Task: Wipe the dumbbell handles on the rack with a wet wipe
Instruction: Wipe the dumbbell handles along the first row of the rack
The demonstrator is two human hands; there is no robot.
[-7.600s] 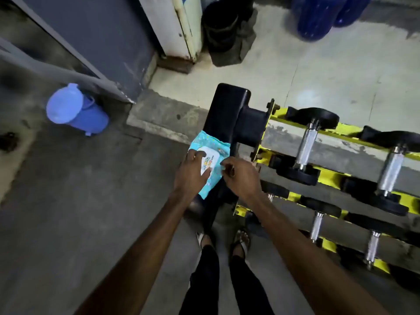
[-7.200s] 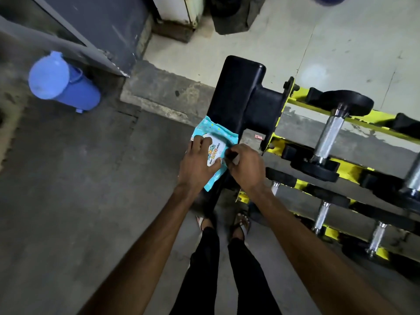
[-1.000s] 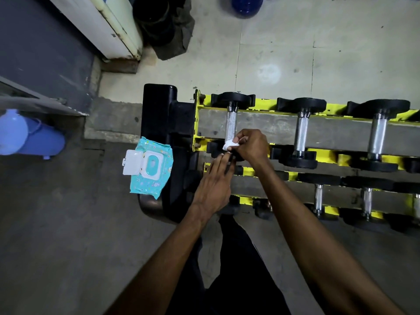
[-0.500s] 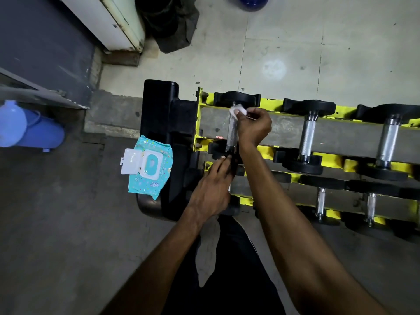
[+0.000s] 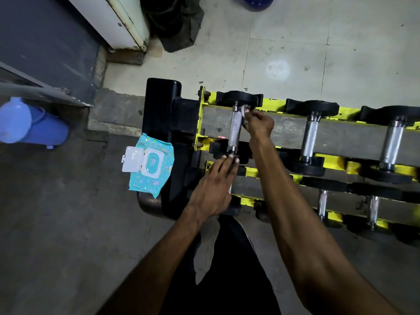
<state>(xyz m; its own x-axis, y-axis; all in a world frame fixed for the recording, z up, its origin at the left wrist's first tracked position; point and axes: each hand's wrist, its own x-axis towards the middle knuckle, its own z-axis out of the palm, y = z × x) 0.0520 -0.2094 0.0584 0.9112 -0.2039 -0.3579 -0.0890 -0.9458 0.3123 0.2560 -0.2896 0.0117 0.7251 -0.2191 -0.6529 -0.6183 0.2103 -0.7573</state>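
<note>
White wet wipe (image 5: pixel 245 109) sits pinched in our right hand (image 5: pixel 259 123) fingertips, pressed to the far end of the first dumbbell handle (image 5: pixel 236 130). Our left hand (image 5: pixel 213 187), fingers flat and holding nothing, steadies the near weight. That handle's long axis runs toward us across the rack (image 5: pixel 284 130), so we judge the stroke comes back toward us.

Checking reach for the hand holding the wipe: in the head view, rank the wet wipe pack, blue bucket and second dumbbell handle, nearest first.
From the right hand:
1. Second dumbbell handle, just right on the top shelf.
2. Wet wipe pack, left on the rack's black end.
3. Blue bucket, far left on the floor.
</note>
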